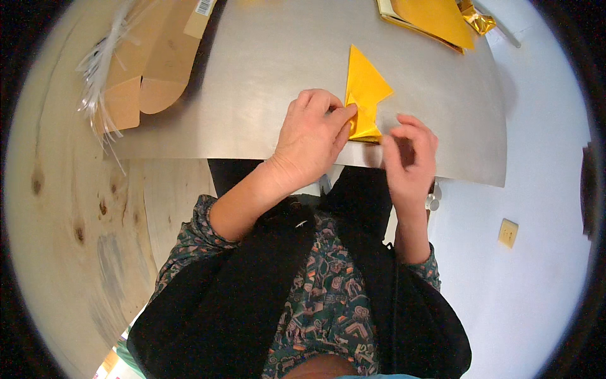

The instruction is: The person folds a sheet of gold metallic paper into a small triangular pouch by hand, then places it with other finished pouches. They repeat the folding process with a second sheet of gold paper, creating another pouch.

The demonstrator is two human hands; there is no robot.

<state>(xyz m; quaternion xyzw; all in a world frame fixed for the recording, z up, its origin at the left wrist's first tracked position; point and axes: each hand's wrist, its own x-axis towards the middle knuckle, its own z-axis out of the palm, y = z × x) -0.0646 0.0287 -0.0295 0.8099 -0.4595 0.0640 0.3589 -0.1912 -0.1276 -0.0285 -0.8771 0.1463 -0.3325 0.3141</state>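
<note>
A folded sheet of shiny yellow-gold paper (pixel 366 79) lies on the grey table just beyond its near edge, its long point aimed away from me. My left hand (pixel 312 129) pinches its left side, with thumb and fingertips pressed on the folded part. At the lower right corner of the paper is my right hand (pixel 413 151), its fingers curved and thumb apart from them. I see nothing between its fingers. Whether its thumb touches the corner, I cannot tell.
Toward the far right of the grey table (pixel 265 82) lies a stack of gold paper (pixel 435 22), with crumpled gold foil (pixel 478 20) beside it. An open cardboard box (pixel 151 63) stands at the left, clear plastic strips (pixel 101 82) hanging over its side. A wall outlet (pixel 508 233) is at the right.
</note>
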